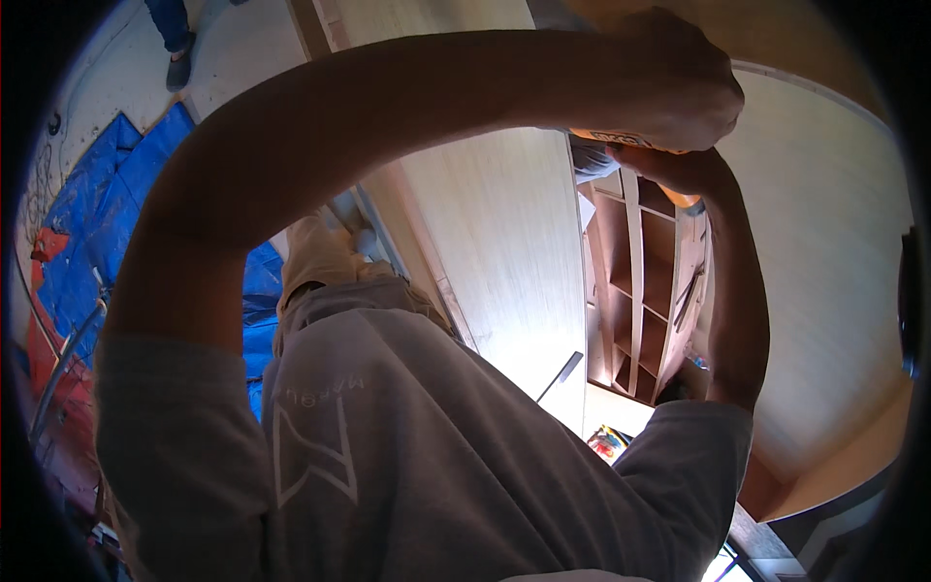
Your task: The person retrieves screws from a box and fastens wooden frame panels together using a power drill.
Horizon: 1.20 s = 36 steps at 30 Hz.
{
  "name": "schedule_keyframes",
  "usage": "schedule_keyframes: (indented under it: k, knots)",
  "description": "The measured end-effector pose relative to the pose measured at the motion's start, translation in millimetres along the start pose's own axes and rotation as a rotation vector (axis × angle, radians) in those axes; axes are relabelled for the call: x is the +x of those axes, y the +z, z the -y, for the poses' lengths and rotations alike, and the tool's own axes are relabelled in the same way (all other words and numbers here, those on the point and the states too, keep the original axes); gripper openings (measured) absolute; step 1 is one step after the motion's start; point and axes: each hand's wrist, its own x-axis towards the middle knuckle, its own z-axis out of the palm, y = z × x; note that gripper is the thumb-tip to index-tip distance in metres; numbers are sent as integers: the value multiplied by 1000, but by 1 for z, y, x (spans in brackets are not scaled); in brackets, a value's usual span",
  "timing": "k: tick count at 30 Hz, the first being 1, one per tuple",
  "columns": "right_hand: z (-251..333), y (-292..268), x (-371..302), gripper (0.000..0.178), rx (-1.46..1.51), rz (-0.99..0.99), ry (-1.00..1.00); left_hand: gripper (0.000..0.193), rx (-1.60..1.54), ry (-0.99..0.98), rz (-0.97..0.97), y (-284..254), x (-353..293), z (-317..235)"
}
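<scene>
My left arm arches across the top of the view, and my left hand (pixel 684 92) is closed in a fist at the upper right. Just below it, my right hand (pixel 669 167) is closed too, its forearm rising along the right side. Between and beneath both hands shows an orange tool with dark markings (pixel 685 200). Most of that tool is hidden by my fingers, so its exact kind cannot be made out. Both hands are held close together over a gap between a pale wooden panel (pixel 495 223) and a second pale panel (pixel 824 204).
Through the gap appears a brown wooden shelf unit (pixel 656 257) with several compartments. A crumpled blue tarp (pixel 107 209) lies on the left, beside red sheeting (pixel 63 407) and a metal tube (pixel 60 364). Another person's leg (pixel 170 24) stands at the top left.
</scene>
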Motion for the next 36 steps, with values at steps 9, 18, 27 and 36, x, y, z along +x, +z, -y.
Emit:
schedule_keyframes:
  k: [9, 18, 27, 36]
  knots:
    - [18, -4, 12, 41, -117, -34, -59, 39, 126, -112, -454, 32, -14, 2]
    - [7, 16, -28, 52, 126, -4, -133, 22, 147, -83, -661, 58, -51, 24]
    - [-61, 170, -150, 34, 838, -321, -275, 7, -2080, -1216, -227, 215, -226, -18]
    - [-47, 318, -234, 31, 1196, -379, -89, 9, -1797, -1024, -8, 217, -229, -49]
